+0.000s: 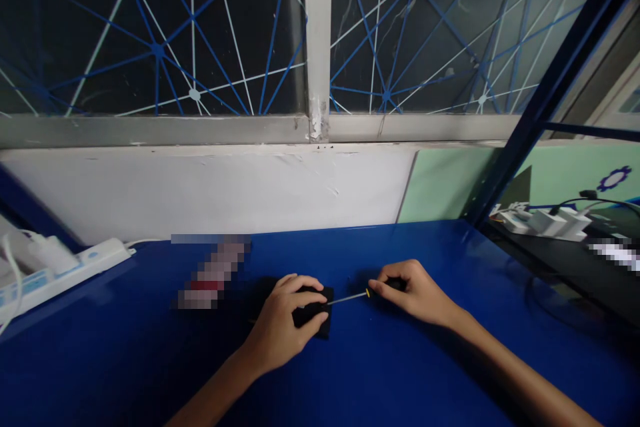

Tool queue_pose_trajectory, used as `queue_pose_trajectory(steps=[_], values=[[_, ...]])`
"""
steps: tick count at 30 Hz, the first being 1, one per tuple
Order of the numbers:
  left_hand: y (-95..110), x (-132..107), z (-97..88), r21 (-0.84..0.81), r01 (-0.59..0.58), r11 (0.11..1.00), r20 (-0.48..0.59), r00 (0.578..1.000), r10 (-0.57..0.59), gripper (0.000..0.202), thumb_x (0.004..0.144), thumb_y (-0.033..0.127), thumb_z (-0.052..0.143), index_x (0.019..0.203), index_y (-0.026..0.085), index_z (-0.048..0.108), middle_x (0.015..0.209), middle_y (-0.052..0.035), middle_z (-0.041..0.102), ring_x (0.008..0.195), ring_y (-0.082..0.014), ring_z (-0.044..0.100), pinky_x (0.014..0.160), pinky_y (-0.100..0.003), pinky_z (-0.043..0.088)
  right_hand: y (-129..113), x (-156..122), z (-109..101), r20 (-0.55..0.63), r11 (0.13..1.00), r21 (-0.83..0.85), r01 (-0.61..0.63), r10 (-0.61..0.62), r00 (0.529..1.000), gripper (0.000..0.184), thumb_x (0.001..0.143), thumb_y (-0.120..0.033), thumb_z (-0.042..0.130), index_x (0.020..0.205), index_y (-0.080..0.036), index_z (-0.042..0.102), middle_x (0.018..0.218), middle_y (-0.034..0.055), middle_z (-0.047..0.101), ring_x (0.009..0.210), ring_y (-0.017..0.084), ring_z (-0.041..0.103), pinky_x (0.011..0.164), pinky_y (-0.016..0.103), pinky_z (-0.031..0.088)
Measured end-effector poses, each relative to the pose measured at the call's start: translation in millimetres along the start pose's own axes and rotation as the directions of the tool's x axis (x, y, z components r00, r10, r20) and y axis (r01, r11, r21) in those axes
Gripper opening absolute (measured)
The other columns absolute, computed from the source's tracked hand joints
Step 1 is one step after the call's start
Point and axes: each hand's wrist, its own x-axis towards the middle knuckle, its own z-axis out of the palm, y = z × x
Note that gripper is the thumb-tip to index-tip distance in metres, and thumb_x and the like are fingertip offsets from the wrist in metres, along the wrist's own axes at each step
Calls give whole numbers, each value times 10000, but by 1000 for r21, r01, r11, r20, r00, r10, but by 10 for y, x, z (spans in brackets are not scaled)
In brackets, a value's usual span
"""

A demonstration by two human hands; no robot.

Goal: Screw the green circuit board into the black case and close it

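Observation:
My left hand point(286, 327) is curled over a small black object point(316, 317) that lies on the blue table point(380, 380), with thumb and fingers gripping its top. My right hand point(415, 291) is closed round the dark handle of a thin screwdriver point(350, 297). The metal shaft points left and its tip meets the black object at its right edge. Much of the black object is hidden under my left hand.
A white power strip point(65, 271) with plugs lies at the table's left edge. A blurred patch point(213, 273) sits behind my left hand. White chargers and cables point(547, 221) rest on a dark bench at right. A white wall and window frame close off the back.

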Motion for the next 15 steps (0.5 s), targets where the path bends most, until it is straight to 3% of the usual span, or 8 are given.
queue_pose_trajectory(steps=[5, 15], values=[[-13, 4, 5, -8, 4, 1000, 6, 1000, -4, 142, 804, 210, 656, 902, 267, 741, 1075, -49, 669, 1040, -264, 595, 920, -492, 483, -29, -6, 30, -21, 1000, -14, 26, -27, 999, 403, 911, -452, 518, 718, -168, 729, 611, 20, 655, 503, 111, 469, 493, 244, 308], [-14, 31, 35, -61, 66, 996, -21, 998, -67, 85, 829, 224, 664, 817, 262, 739, 1019, -33, 685, 1004, -251, 608, 935, -498, 464, -34, -11, 6, -25, 1000, 9, 3, -2, 1000, 409, 908, -448, 526, 706, -153, 725, 546, -2, 565, 478, 95, 381, 461, 238, 265]])
